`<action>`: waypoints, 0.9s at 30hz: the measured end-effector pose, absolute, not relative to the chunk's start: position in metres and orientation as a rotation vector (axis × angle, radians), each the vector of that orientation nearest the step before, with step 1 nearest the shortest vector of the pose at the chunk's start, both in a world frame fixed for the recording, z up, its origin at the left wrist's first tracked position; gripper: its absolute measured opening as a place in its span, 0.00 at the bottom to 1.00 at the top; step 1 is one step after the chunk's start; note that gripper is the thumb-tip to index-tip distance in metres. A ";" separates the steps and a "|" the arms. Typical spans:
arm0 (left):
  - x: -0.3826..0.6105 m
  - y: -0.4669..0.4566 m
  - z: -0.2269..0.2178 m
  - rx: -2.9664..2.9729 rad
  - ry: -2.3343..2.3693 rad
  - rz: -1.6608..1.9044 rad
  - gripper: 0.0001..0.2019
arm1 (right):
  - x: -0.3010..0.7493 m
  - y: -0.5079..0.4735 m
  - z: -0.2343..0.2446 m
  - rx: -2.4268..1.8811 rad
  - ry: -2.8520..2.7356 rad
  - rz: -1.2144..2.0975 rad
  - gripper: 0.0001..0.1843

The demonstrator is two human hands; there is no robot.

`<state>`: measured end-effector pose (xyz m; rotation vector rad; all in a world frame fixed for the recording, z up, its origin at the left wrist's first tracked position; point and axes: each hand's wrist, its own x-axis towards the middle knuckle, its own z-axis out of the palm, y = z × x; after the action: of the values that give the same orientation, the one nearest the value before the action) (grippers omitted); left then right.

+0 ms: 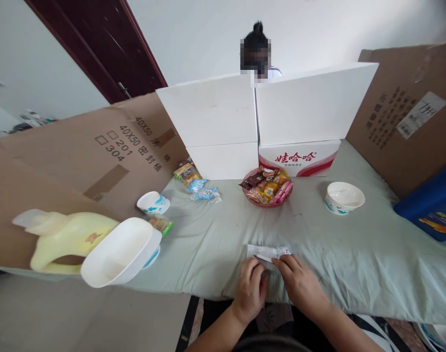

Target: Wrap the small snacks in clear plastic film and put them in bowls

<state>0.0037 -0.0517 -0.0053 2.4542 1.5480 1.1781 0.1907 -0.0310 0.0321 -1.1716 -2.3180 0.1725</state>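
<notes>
At the near edge of the cloth-covered table, a thin white stick with a dark tip [265, 258] lies between my two hands. My right hand [299, 283] is closed, its fingertips pinching the white end. My left hand [250, 286] has curled fingers close to the dark tip; what they grip, if anything, is hidden. Just beyond my fingers is a clear plastic packet [266, 251] with faint print, lying flat on the cloth. Farther off, a red glass bowl [249, 196] is heaped with wrapped snacks.
White boxes [223, 117] form a wall at the back, a person [257, 54] behind them. On the right are a paper bowl [343, 198] and a blue jug [428, 205]. Leftward stand a white tub [116, 254], a yellow bottle [61, 239], a paper cup [153, 202] and snack packets [206, 194].
</notes>
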 end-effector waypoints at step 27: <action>-0.012 -0.043 0.039 2.519 1.116 0.963 0.09 | 0.219 -0.025 0.043 -1.135 -2.268 0.325 0.13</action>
<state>-0.0117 -0.0430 0.0386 2.5189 1.1155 0.9631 0.2192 -0.0247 0.0431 -1.1350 -2.2682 0.3247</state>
